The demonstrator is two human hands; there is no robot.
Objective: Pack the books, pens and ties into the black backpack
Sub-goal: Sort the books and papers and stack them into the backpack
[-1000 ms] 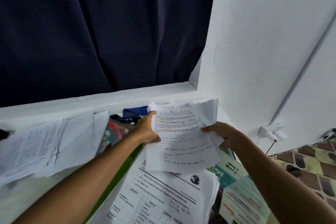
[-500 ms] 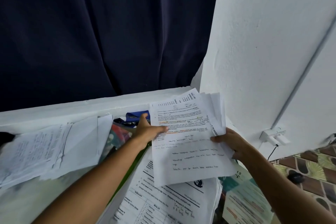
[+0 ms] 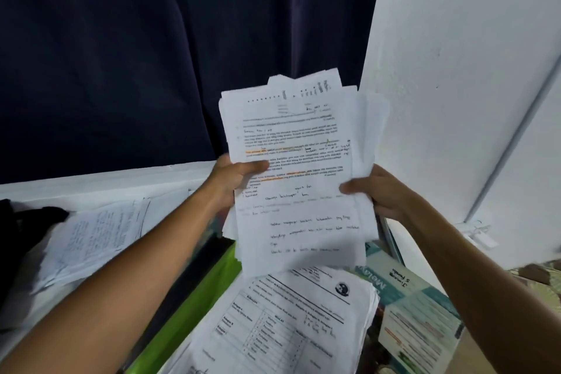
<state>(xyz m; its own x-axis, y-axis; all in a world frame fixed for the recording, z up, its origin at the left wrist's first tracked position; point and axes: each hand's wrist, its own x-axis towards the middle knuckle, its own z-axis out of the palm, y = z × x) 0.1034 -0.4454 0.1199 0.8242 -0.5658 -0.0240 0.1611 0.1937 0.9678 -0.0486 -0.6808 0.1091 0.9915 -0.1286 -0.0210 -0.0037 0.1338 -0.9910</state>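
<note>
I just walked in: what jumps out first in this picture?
A thick sheaf of papers held up in the middle, the left hand gripping one edge and the right hand the other. Behind it hangs a dark curtain; below lies another paper stack beside a green folder.

Curtain (image 3: 151, 55) upper left: dark navy, plain. Wall (image 3: 455, 70) right: white. Held sheets (image 3: 300, 179) ctr: white w/ black print, orange highlight. Folder (image 3: 197, 297) lower ctr: lime green. Book (image 3: 406, 285) lower right: teal, white lettering.
</note>
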